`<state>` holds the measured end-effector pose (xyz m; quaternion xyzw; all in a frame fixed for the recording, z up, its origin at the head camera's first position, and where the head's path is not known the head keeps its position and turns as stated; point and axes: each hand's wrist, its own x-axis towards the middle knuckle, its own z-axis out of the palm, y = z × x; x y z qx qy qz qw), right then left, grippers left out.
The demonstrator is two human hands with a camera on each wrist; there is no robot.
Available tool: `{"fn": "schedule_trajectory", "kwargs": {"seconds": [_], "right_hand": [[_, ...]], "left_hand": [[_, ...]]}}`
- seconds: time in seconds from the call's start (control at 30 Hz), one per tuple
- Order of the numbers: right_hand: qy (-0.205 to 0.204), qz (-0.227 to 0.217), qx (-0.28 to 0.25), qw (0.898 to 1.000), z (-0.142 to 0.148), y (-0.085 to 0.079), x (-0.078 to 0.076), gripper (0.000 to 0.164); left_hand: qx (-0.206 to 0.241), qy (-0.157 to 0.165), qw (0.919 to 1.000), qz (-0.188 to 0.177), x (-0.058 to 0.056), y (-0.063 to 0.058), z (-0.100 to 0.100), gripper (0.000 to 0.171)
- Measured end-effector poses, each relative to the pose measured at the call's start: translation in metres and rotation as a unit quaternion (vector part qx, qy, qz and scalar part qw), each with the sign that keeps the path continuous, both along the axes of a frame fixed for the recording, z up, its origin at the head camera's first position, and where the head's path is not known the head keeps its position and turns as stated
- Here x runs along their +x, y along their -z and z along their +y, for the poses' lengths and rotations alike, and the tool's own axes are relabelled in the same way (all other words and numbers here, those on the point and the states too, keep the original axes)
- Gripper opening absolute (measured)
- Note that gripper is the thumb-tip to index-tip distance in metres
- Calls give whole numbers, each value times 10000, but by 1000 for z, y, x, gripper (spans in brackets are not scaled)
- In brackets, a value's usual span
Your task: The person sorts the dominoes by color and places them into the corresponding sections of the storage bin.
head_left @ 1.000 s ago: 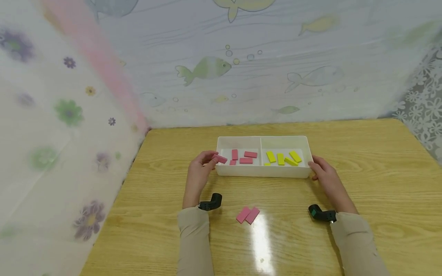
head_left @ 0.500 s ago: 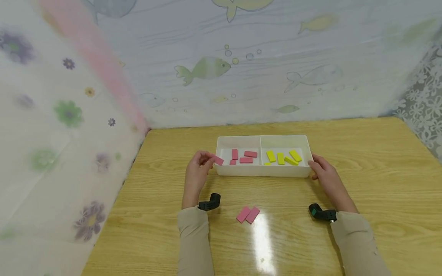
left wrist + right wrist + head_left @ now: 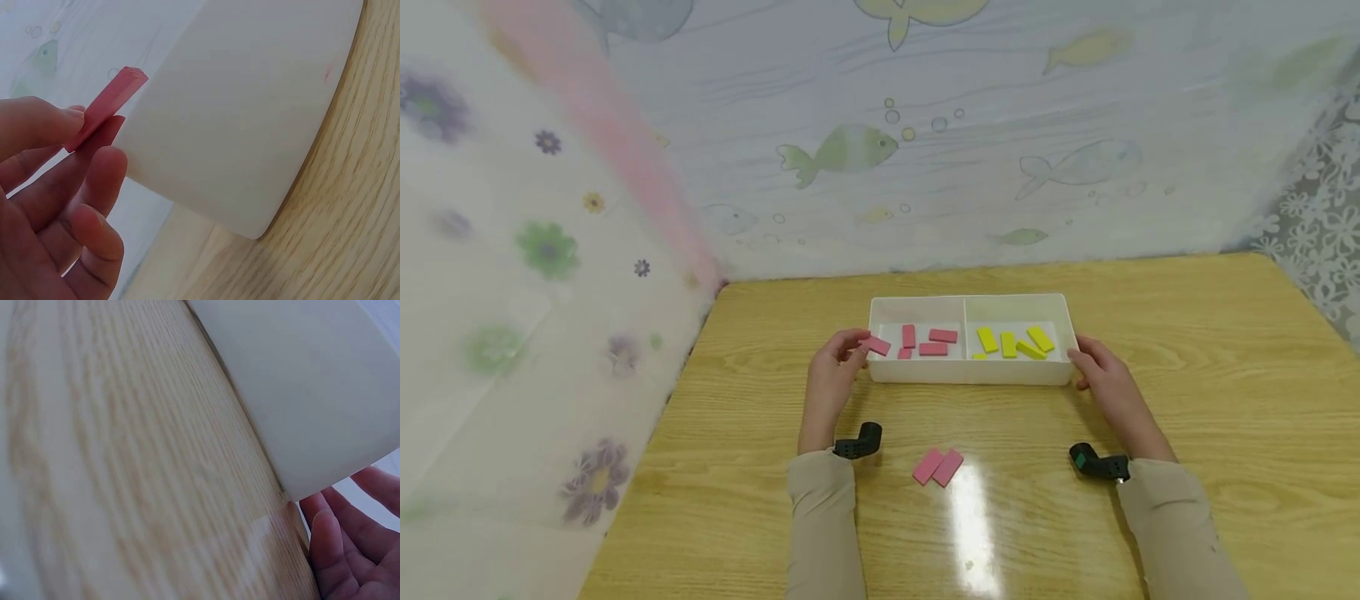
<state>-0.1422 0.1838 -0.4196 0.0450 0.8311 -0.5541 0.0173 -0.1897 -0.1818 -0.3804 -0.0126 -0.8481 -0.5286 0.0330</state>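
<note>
My left hand point(image 3: 831, 375) pinches a pink rectangular block point(image 3: 876, 344) between thumb and fingers, over the left end of a white two-compartment box point(image 3: 970, 373). In the left wrist view, the pink block point(image 3: 109, 106) tilts upward beside the box wall point(image 3: 219, 125). My right hand point(image 3: 1108, 383) holds the box's right end, thumb at the front corner; in the right wrist view its fingertips are partly hidden behind the box point(image 3: 312, 394). Several pink blocks point(image 3: 933, 349) lie in the left compartment and several yellow blocks point(image 3: 1008, 345) in the right one.
Two pink blocks point(image 3: 937, 467) lie side by side on the wooden table point(image 3: 737, 500), in front of the box and between the forearms. Patterned sheets with fish point(image 3: 857, 150) and flowers stand behind and to the left of the table.
My left hand shifted slightly left with the pink block, then back right toward the box. The right hand and the box hold their place.
</note>
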Motion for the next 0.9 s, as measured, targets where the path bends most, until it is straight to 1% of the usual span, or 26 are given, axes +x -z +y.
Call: {"fn": "schedule_trajectory", "kwargs": {"seconds": [0.1, 0.27, 0.43, 0.5, 0.77, 0.9], "right_hand": [[-6, -20, -10, 10000, 0, 0, 0, 60], [4, -59, 34, 10000, -1, -2, 1, 59], [-20, -81, 39, 10000, -1, -3, 1, 61], [-23, -83, 23, 10000, -1, -2, 1, 63], [-36, -171, 29, 9998, -1, 0, 2, 64], [-8, -99, 79, 9999, -1, -1, 1, 63]], "left_hand": [[42, 21, 10000, -5, 0, 1, 1, 14], [-111, 101, 9998, 94, 0, 1, 4, 12], [-198, 97, 9997, -115, 1, 2, 6, 14], [-250, 115, 9996, -111, 1, 1, 6, 15], [-466, 405, 9981, -34, 1, 1, 11, 14], [-555, 421, 9976, -3, 1, 0, 14, 12]]}}
